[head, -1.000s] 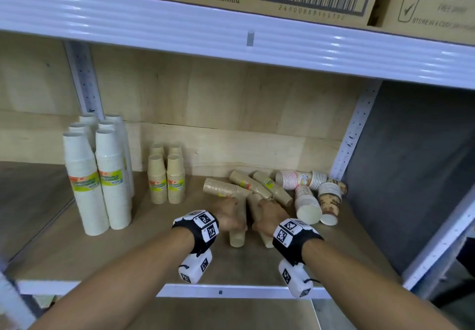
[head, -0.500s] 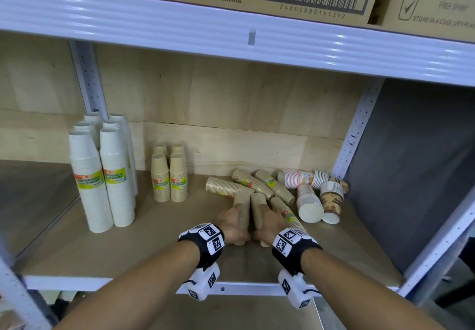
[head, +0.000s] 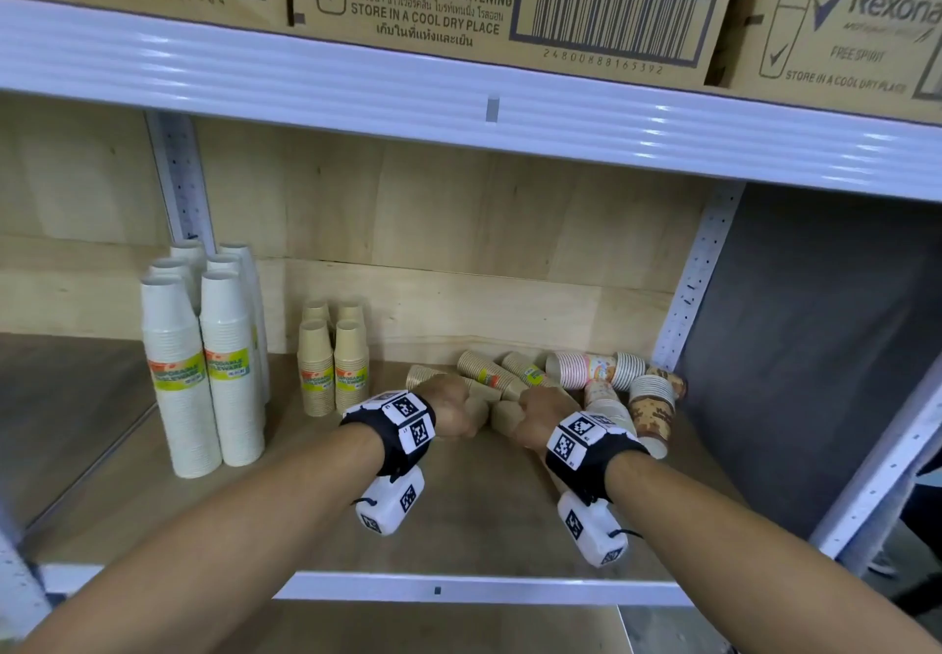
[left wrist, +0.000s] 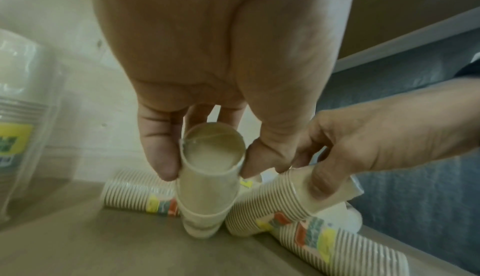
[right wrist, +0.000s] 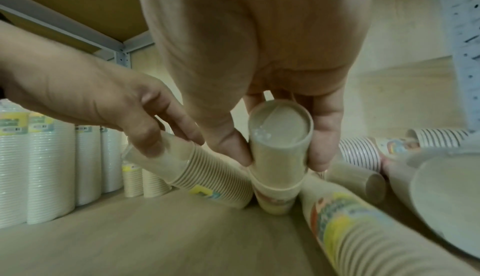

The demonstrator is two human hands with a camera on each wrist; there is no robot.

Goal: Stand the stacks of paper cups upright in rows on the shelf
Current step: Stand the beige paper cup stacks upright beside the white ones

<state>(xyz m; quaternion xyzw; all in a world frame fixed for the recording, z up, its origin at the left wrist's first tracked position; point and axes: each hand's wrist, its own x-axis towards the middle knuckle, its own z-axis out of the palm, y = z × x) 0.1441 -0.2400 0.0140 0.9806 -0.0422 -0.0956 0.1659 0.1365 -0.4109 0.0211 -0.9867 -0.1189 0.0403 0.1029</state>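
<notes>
My left hand (left wrist: 207, 165) grips the closed end of a wrapped beige cup stack (left wrist: 207, 194) between thumb and fingers. The stack's rim end rests on the wooden shelf (left wrist: 103, 249) and it stands steeply tilted. My right hand (right wrist: 279, 153) grips a second beige stack (right wrist: 278, 169) the same way, right beside the first. In the head view both hands, left (head: 451, 411) and right (head: 540, 414), sit mid-shelf in front of a pile of lying stacks (head: 484, 373).
Tall white stacks (head: 204, 363) and short beige stacks (head: 334, 368) stand upright in rows at the left. Patterned stacks (head: 591, 370) and a brown one (head: 652, 403) lie by the right upright post (head: 688, 286). Boxes fill the shelf above (head: 459, 87).
Both stacks lay flat pointing at me a second ago. My hands have tipped their closed ends up and moved back toward the pile.
</notes>
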